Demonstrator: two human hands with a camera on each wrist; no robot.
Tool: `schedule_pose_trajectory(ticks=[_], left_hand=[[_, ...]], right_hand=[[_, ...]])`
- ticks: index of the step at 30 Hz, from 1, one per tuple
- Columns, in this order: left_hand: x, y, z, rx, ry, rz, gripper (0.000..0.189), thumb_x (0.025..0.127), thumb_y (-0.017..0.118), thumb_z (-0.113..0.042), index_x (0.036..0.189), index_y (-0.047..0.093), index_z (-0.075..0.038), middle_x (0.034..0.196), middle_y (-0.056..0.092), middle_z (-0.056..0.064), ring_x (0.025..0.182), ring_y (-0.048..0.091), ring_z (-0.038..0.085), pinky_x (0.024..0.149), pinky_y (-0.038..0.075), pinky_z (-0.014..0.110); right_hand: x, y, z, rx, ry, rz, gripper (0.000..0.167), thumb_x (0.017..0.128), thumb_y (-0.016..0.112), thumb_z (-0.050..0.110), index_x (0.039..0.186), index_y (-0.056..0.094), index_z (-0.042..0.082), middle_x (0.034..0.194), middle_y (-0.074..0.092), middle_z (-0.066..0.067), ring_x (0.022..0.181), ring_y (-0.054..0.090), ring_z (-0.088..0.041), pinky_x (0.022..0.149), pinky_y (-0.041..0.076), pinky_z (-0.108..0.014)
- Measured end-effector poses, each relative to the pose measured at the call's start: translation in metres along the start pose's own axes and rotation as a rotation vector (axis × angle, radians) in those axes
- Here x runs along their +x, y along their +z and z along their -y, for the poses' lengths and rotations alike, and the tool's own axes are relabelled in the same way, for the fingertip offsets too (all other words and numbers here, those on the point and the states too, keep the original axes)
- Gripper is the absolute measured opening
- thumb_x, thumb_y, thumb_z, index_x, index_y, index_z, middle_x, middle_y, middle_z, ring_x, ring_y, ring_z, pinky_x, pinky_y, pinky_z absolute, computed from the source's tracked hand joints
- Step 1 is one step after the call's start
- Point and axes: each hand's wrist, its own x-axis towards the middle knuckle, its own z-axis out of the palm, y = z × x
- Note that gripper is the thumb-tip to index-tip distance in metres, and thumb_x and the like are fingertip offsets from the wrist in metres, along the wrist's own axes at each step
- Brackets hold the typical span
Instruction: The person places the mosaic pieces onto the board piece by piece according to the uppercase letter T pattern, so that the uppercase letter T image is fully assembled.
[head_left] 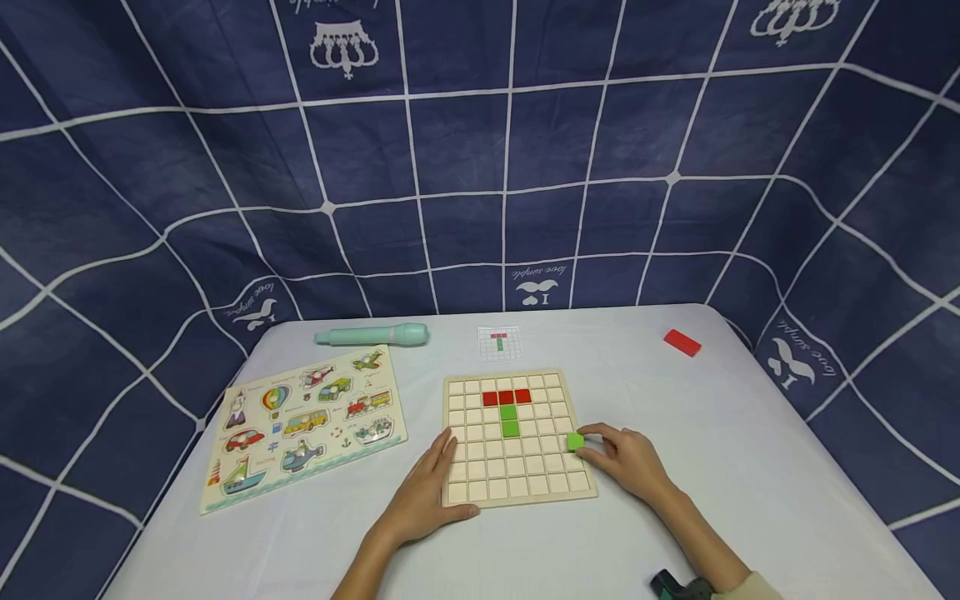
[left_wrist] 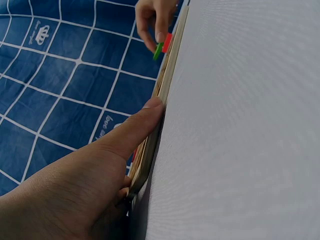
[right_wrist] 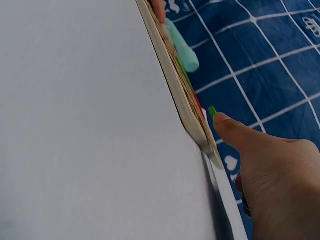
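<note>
A square wooden grid board (head_left: 520,493) lies on the table. Three red tiles (head_left: 506,397) form a row on it, with two green tiles (head_left: 510,427) in a column below the middle one. My left hand (head_left: 423,492) rests at the board's lower left corner, its fingers fairly straight along the left side and its thumb (left_wrist: 137,124) against the near edge. Between thumb and index finger, my right hand (head_left: 628,458) pinches a green square tile (head_left: 575,442) over the board's right edge; that tile (right_wrist: 212,111) also shows in the right wrist view.
Behind the board lies a small pattern card (head_left: 499,343) with a red and green T shape. A red piece (head_left: 682,342) sits at the back right. To the left are a picture puzzle board (head_left: 303,425) and a mint-green cylindrical object (head_left: 372,335). A blue checked cloth (head_left: 465,225) hangs behind.
</note>
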Motion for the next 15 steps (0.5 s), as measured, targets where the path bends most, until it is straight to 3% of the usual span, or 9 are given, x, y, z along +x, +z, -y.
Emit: schedule_pose_trajectory(ticks=[7,15], left_hand=[[0.0,0.001,0.0,0.002,0.023,-0.017,0.109,0.069,0.064,-0.066,0.145,0.023,0.0,0.154,0.01,0.008,0.137,0.016,0.03,0.104,0.024,0.051],[-0.001,0.0,0.0,-0.006,0.02,-0.012,0.108,0.07,0.063,-0.067,0.145,0.024,0.0,0.154,0.01,0.007,0.137,0.015,0.03,0.104,0.025,0.052]], right_hand=[[0.017,0.023,0.026,0.04,-0.068,0.039,0.03,0.073,0.076,0.039,0.098,0.069,0.024,0.051,0.027,0.023,0.046,0.022,0.004,0.047,0.024,-0.016],[0.031,0.045,0.048,0.065,-0.072,0.104,0.029,0.076,0.072,0.042,0.099,0.069,0.024,0.049,0.03,0.022,0.044,0.026,0.004,0.046,0.027,-0.017]])
